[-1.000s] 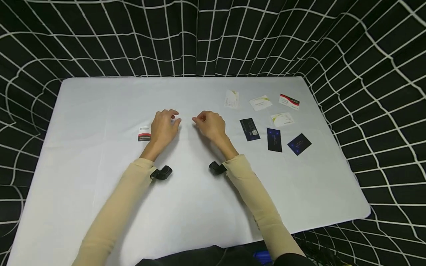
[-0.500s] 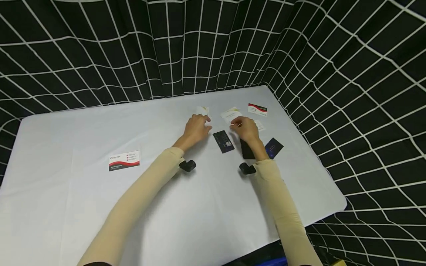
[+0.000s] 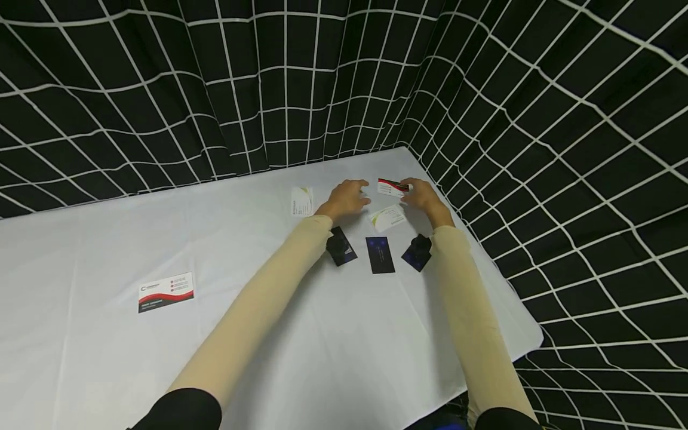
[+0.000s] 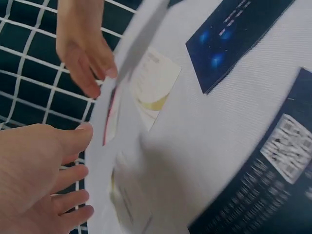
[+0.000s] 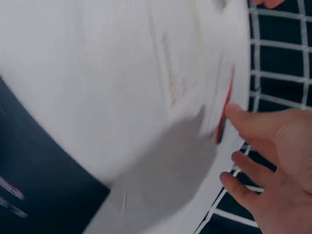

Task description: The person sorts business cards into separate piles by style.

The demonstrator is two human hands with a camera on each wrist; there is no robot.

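Note:
My right hand (image 3: 427, 200) is at the right end of a red, black and white business card (image 3: 391, 189) near the far right corner. In the right wrist view its thumb (image 5: 243, 122) is beside that card's edge, with the other fingers apart. My left hand (image 3: 344, 199) hovers to the left of it with spread fingers, holding nothing; the left wrist view shows those fingers (image 4: 73, 200) beside a white and yellow-green card (image 4: 127, 200). Another white-green card (image 3: 388, 218) lies between and just below the hands.
A white-green card (image 3: 302, 201) lies left of my left hand. Dark blue cards (image 3: 380, 255) form a row nearer me, two partly covered by the wrist cameras. A red-and-white card (image 3: 165, 292) lies far left on the white table (image 3: 322, 370). Netted black curtain (image 3: 537, 149) surrounds the table.
Both hands have moved right and farther across the table, from the middle to the cards near the far corner. The view has turned right. The cards look unmoved.

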